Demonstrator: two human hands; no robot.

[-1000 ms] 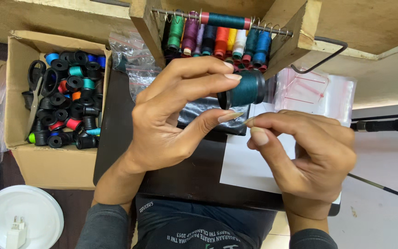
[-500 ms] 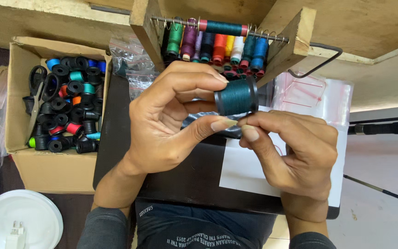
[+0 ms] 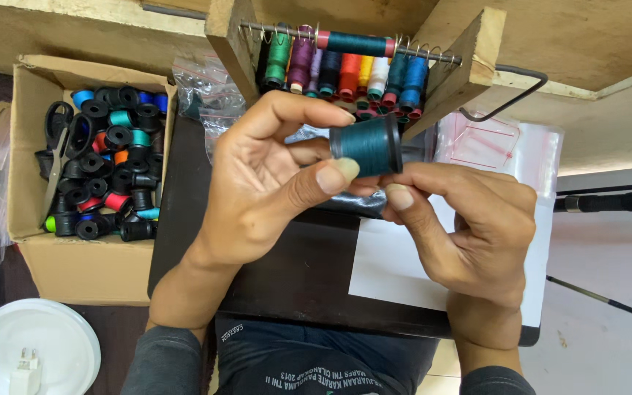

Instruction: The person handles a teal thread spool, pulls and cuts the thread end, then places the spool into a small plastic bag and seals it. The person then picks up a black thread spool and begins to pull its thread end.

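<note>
A wooden rack (image 3: 477, 58) is seen at the top of the view, its metal rod strung with spools of thread (image 3: 345, 62) in green, purple, orange, yellow, white and blue. Small clear plastic bags (image 3: 202, 91) are heaped just left of the rack, and a larger clear bag (image 3: 528, 150) lies to its right, partly over a white sheet of paper (image 3: 389, 267). The sheet is laid on a dark board (image 3: 287, 271) resting across the person's lap. To the left, an open cardboard box (image 3: 74, 267) is filled with black and coloured bobbins (image 3: 115, 172), with black-handled scissors (image 3: 58, 143) lying along its left wall. A white round lid (image 3: 45, 344) with a small white plug adapter (image 3: 25, 369) on it is seen at the bottom left corner.

A teal thread spool (image 3: 367, 145) is held above the board, just in front of the rack, its axis roughly level. It is pinched by the left hand (image 3: 257, 183), the forefinger arched over its top and the thumb pressed against its lower left edge, the remaining fingers curled behind. The right hand (image 3: 469, 227) is brought up from the right, wrist bent, its thumb and forefinger pressed together just beneath the spool; whether a thread end is nipped between them cannot be told.
</note>
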